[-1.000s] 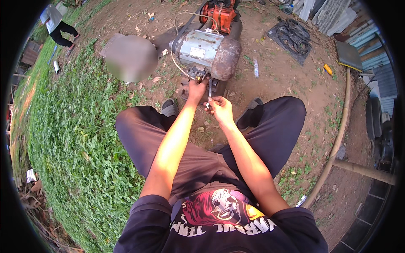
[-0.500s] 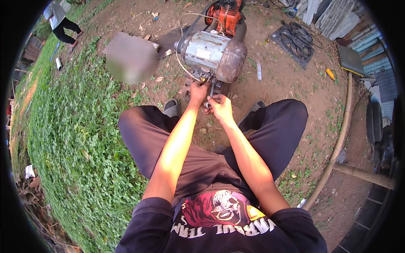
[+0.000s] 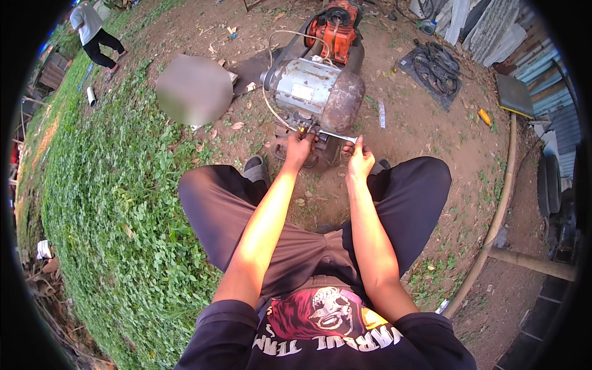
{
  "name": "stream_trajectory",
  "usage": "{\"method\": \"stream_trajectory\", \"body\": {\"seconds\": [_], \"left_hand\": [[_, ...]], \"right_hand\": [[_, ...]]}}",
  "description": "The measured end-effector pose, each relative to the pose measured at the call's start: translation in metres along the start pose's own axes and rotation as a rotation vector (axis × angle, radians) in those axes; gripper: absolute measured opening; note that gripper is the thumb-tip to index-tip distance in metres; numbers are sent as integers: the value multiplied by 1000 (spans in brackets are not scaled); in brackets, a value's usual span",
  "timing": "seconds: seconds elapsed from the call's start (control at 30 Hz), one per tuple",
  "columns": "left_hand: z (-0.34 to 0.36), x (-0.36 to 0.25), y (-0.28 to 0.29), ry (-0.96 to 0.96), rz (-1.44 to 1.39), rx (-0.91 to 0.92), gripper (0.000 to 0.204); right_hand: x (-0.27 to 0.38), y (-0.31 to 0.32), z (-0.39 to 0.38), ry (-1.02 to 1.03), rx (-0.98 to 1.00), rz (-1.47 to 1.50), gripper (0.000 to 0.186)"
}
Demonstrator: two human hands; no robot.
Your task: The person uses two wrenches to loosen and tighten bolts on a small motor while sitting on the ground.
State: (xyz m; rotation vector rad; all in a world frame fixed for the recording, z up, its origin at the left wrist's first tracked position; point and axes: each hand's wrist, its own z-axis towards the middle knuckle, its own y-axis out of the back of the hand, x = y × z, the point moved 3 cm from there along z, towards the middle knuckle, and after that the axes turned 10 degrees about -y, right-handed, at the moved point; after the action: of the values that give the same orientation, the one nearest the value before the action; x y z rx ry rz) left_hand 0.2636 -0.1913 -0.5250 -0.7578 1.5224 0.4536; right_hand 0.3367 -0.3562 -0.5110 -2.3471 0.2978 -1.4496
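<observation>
The grey-blue electric motor (image 3: 308,92), rusty at its right end, lies in front of me on the ground. At its near side sits a cluster of small metal fittings (image 3: 303,121). My left hand (image 3: 298,149) is closed at these fittings; what its fingertips grip is hidden. My right hand (image 3: 360,159) pinches the outer end of a slim silver wrench (image 3: 337,135). The wrench lies nearly level, its other end meeting the fittings beside my left fingers. A pale cable (image 3: 269,74) loops round the motor's left side down to the fittings.
An orange-red compressor head (image 3: 336,28) stands behind the motor, joined by a black belt. Black coiled hoses (image 3: 435,68) lie to the right, near a yellow object (image 3: 484,117) and a bamboo pole (image 3: 502,197). A person (image 3: 92,34) stands far left on the grass.
My right hand has swung outward to the right, taking the wrench from nearly upright to nearly level. My left hand stays at the fittings.
</observation>
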Motion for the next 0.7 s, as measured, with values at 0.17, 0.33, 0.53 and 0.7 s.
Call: {"method": "stream_trajectory", "body": {"seconds": [0.17, 0.33, 0.53, 0.7], "left_hand": [[-6, -4, -3, 64, -94, -89, 20], [-3, -13, -12, -9, -86, -151, 18], [-5, -8, -10, -126, 119, -101, 17], [-2, -5, -10, -75, -8, -145, 16]], "right_hand": [[-9, -12, -18, 71, -84, 51, 26], [-4, -18, -29, 45, 15, 0, 25], [-18, 0, -2, -120, 23, 78, 27], [-26, 3, 2, -145, 63, 155, 24]]}}
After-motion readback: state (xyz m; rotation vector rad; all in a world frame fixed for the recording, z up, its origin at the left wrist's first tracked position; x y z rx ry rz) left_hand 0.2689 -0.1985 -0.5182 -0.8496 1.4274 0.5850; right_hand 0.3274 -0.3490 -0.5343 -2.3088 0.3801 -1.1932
